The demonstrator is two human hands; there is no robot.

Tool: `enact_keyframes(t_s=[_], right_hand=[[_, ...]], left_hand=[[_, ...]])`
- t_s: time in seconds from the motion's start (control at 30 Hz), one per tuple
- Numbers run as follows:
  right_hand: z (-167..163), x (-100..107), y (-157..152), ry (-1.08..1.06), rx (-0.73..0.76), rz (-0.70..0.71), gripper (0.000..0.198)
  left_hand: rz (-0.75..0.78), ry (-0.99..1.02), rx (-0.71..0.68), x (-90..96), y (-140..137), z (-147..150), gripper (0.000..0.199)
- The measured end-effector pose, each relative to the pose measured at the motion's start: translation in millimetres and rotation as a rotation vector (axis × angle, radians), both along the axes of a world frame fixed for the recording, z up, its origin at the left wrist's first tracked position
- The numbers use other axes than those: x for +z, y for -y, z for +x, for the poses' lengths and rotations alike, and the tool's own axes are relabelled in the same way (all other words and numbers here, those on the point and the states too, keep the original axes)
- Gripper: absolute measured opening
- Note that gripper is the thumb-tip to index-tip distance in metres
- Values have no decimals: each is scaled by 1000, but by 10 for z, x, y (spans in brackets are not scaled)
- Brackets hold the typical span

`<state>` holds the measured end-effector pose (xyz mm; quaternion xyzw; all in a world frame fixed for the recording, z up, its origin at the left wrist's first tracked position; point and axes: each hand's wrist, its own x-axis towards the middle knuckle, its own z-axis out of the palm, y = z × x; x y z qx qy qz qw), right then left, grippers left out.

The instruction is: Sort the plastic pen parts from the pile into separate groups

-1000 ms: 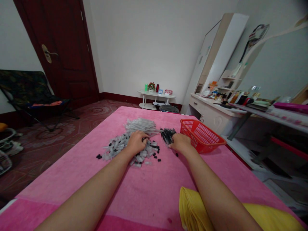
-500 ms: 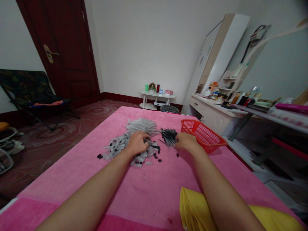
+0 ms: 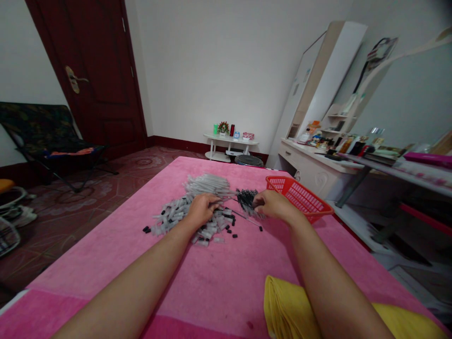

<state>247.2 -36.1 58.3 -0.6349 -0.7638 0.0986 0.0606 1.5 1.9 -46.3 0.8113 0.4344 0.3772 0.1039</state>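
Observation:
My left hand (image 3: pixel 204 208) is over a heap of short clear plastic caps (image 3: pixel 173 214) with black ends, its fingers pinched on a thin stick (image 3: pixel 226 198) that points to the right. My right hand (image 3: pixel 273 205) reaches into a pile of thin sticks with black ends (image 3: pixel 246 197), which look like pen refills. Its fingers are bent together, and what is between them is hidden. Behind the caps lies a stack of clear tubes (image 3: pixel 210 182), like pen barrels. One loose stick (image 3: pixel 247 218) lies apart between my hands.
A red plastic basket (image 3: pixel 307 200) stands to the right of my right hand. The pink cloth (image 3: pixel 197 292) covers the table, with a few small black pieces (image 3: pixel 235 236) on it. A folded yellow cloth (image 3: pixel 287 306) lies near my right forearm.
My right hand has shifted slightly left over the black-ended sticks. A thin stick now shows at my left fingertips, and that hand has barely moved.

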Motion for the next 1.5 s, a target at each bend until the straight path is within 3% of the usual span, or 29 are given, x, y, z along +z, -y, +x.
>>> enact_keyframes(t_s=[0.53,0.77,0.83,0.9,0.97,1.03,1.1,1.2,1.33,1.5], right_hand=[[-133,-70,10,98,8,67,19],[-238,-72,12,35,78,194,21],[-337,-91,38,-44,120,266,21],[-439,-106,71,-183,120,441,26],[-515,-114,100,-323,73,643,32],[-550,-122,112,-392,32,728,31],[-553,-144,104,-364,24,657,26],[-533,-221,66,-183,55,395,19],[-522,-362,38,10,164,134,15],[-539,-472,41,30,299,14,24]], left_hand=[[97,-90,-38,17,19,0,26],[132,-141,-108,54,55,33,26],[129,-86,-102,55,65,47,28],[126,49,-49,56,64,52,28],[124,250,49,66,53,36,27],[126,447,170,90,38,-6,26],[142,573,287,116,21,-63,26],[192,650,384,133,-4,-136,26],[199,631,374,100,-27,-153,26],[203,503,292,40,-27,-117,27]])
